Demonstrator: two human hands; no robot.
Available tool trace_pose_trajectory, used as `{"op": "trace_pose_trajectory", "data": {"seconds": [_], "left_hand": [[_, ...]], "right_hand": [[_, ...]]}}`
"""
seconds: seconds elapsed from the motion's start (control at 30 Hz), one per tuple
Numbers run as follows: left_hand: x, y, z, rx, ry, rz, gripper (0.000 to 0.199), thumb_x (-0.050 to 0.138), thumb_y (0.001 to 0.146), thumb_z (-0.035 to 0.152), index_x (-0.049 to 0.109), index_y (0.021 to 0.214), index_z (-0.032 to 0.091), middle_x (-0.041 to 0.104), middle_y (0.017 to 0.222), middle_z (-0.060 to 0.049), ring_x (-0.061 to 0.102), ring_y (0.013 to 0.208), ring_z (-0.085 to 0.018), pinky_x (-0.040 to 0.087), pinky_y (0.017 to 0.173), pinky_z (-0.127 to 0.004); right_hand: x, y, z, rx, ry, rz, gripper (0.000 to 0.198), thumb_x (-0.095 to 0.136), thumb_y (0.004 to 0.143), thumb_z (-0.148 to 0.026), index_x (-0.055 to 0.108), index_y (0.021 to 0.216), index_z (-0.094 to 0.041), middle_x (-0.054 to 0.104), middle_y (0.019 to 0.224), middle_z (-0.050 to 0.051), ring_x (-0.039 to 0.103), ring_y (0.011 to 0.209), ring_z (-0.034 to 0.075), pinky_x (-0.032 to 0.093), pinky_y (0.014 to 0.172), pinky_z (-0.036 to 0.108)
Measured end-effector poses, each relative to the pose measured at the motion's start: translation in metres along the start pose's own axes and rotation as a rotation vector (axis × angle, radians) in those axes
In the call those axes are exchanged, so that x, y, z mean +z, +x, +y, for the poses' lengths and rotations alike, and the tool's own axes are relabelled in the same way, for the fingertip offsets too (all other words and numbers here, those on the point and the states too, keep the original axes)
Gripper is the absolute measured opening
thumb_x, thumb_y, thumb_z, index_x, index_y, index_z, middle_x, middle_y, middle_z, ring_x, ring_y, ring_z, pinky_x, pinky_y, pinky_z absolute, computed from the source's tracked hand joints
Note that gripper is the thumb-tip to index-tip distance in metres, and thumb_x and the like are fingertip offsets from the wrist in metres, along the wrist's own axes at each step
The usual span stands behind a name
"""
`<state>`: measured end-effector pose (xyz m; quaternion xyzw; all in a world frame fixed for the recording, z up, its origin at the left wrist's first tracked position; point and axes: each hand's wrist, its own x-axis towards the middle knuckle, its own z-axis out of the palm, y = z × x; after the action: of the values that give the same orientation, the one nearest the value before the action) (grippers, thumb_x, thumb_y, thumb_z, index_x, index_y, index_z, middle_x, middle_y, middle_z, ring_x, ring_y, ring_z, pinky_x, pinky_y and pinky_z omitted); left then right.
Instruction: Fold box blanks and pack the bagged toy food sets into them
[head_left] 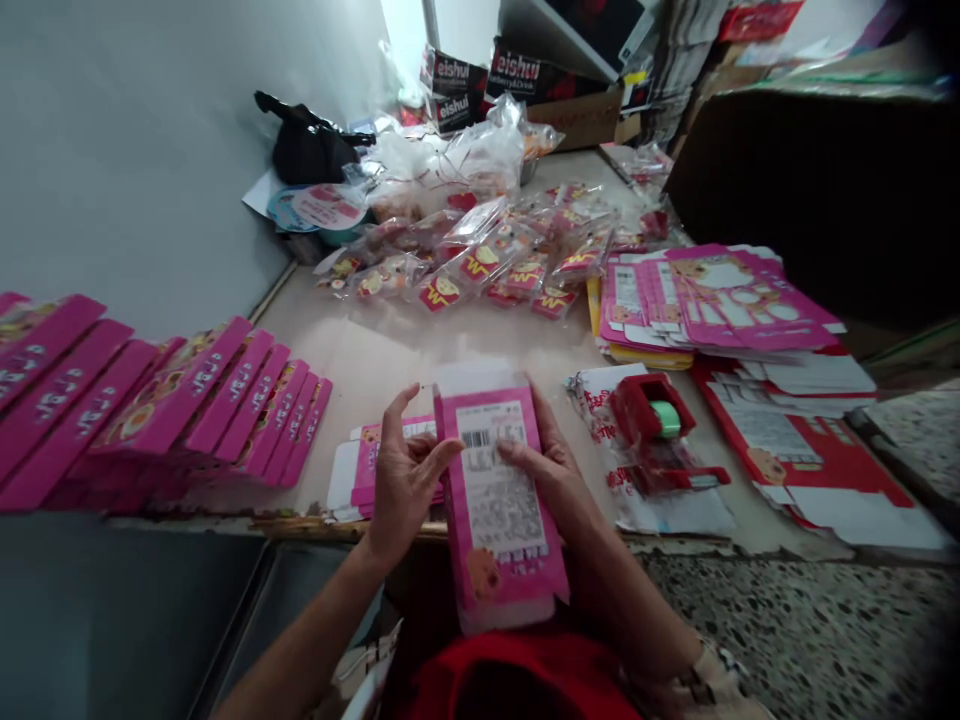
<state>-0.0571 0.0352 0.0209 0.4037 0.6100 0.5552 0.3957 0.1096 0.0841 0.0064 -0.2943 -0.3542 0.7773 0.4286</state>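
A pink cardboard box (506,570) with a white barcode label is held upright in front of me, its white flaps showing at the top and bottom. My right hand (564,485) grips its right side, thumb on the label and fingers behind. At the left edge, the thumb of my left hand (405,490) touches the box, while the index finger is raised and the others are loosely bent. Flat pink box blanks (365,470) lie on the table behind my left hand. To the right sits a red tape dispenser (643,405) with a green roll.
Several pink boxes (247,400) stand in a row at the left. Clear-wrapped packets (480,260) are heaped toward the back, before white plastic bags (465,160). Flat pink blanks (705,300) and red blanks (817,450) are piled right. A large dark carton (810,190) stands beyond.
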Motion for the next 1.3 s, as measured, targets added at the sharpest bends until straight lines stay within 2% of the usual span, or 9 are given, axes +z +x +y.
{"op": "trace_pose_trajectory", "data": {"seconds": [0.17,0.27,0.4,0.6,0.7,0.8,0.93,1.13,1.3], "left_hand": [[-0.001,-0.041,-0.039,-0.043,-0.197,-0.005,0.060,0.072,0.088,0.058,0.056,0.134,0.023,0.072,0.080,0.000,0.064,0.064,-0.016,0.052,0.059,-0.024],[0.003,-0.053,-0.051,-0.127,-0.260,-0.034,0.047,0.063,0.093,0.062,0.065,0.116,0.021,0.074,0.095,-0.004,0.068,0.080,-0.017,0.054,0.071,-0.025],[0.016,-0.050,-0.044,-0.215,-0.259,-0.150,0.038,0.071,0.090,0.052,0.073,0.103,0.017,0.073,0.102,-0.006,0.067,0.086,-0.017,0.053,0.076,-0.025],[0.027,-0.036,-0.011,-0.153,-0.339,-0.175,0.048,0.077,0.086,0.027,0.063,0.132,0.029,0.066,0.098,0.001,0.065,0.085,-0.013,0.052,0.079,-0.024],[0.023,-0.034,0.003,-0.071,-0.123,-0.305,0.021,0.071,0.091,0.030,0.076,0.109,0.021,0.068,0.103,-0.004,0.065,0.096,-0.017,0.051,0.082,-0.025],[0.022,-0.032,0.012,0.015,-0.037,-0.301,0.018,0.074,0.090,0.036,0.076,0.087,0.018,0.069,0.094,-0.005,0.064,0.091,-0.018,0.050,0.079,-0.026],[0.030,-0.026,0.019,-0.094,-0.070,-0.206,0.025,0.080,0.084,0.037,0.068,0.075,0.018,0.063,0.073,0.000,0.056,0.067,-0.012,0.045,0.062,-0.023],[0.028,-0.016,0.024,-0.212,-0.197,-0.210,0.020,0.080,0.085,0.034,0.068,0.079,0.019,0.066,0.074,0.002,0.060,0.065,-0.012,0.049,0.062,-0.022],[0.021,-0.032,0.006,-0.334,-0.269,-0.379,0.033,0.081,0.083,0.042,0.066,0.104,0.021,0.074,0.088,-0.003,0.070,0.076,-0.019,0.057,0.067,-0.029]], "right_hand": [[-0.017,-0.033,0.019,0.164,-0.018,-0.121,0.085,0.080,0.082,-0.037,0.033,0.152,-0.043,0.073,0.117,0.001,0.071,0.078,0.020,0.059,0.068,0.035],[-0.028,-0.038,0.028,0.114,-0.168,0.030,0.043,0.068,0.090,-0.057,0.057,0.119,-0.027,0.070,0.094,0.001,0.064,0.069,0.016,0.054,0.063,0.029],[-0.036,-0.044,0.020,-0.031,-0.416,0.206,0.041,0.058,0.095,-0.059,0.056,0.081,-0.021,0.060,0.074,-0.001,0.054,0.064,0.015,0.046,0.058,0.026],[-0.043,-0.058,-0.010,-0.085,-0.462,0.224,0.035,0.067,0.092,-0.046,0.065,0.120,-0.025,0.067,0.080,-0.001,0.061,0.067,0.017,0.050,0.060,0.027],[-0.047,-0.063,-0.022,-0.079,-0.524,0.162,0.029,0.071,0.091,-0.044,0.077,0.109,-0.023,0.075,0.091,0.003,0.068,0.082,0.020,0.054,0.070,0.029],[-0.043,-0.064,-0.030,-0.116,-0.576,0.137,0.025,0.074,0.089,-0.044,0.081,0.089,-0.021,0.077,0.084,0.003,0.067,0.079,0.020,0.053,0.070,0.028],[-0.025,-0.055,-0.037,-0.103,-0.535,0.212,0.020,0.081,0.083,-0.041,0.079,0.085,-0.021,0.072,0.072,0.000,0.061,0.064,0.014,0.048,0.057,0.024],[-0.021,-0.040,-0.039,0.009,-0.333,0.256,0.026,0.088,0.075,-0.039,0.070,0.074,-0.021,0.069,0.067,-0.003,0.056,0.055,0.010,0.047,0.052,0.021],[-0.043,-0.046,-0.029,0.071,-0.415,0.208,0.028,0.093,0.069,-0.037,0.081,0.090,-0.022,0.078,0.083,0.004,0.069,0.070,0.019,0.057,0.063,0.031]]}}
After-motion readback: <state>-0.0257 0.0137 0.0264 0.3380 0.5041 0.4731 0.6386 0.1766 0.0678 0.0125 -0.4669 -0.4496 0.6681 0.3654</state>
